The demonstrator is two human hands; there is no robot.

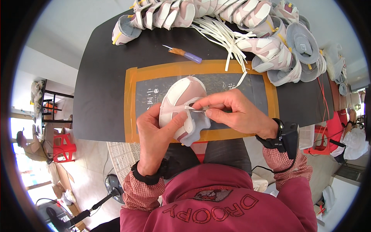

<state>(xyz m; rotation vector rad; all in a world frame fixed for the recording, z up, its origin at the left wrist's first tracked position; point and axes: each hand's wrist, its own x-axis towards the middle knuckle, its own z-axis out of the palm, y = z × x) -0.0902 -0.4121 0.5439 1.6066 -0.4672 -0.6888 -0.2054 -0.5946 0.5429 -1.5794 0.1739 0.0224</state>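
Observation:
A white and mauve shoe upper [181, 92] with grey-blue lining is in front of me, over the taped panel on the table. My left hand [156, 125] is closed on its left side, thumb across the white part. My right hand [235, 112] pinches a thin metal tool [199, 111], its tip at the opening of the upper. The tool's full shape is hidden by the fingers. Beyond the upper lies a hand tool [187, 55] with an orange and purple handle and a thin pointed tip.
Several similar shoe uppers [170, 13] line the table's far edge, with more piled [270, 54] at the far right. A bundle of white laces [220, 33] lies between them. Brown tape [129, 104] frames the panel on the dark table [96, 77]. Red stools [63, 149] stand at the sides.

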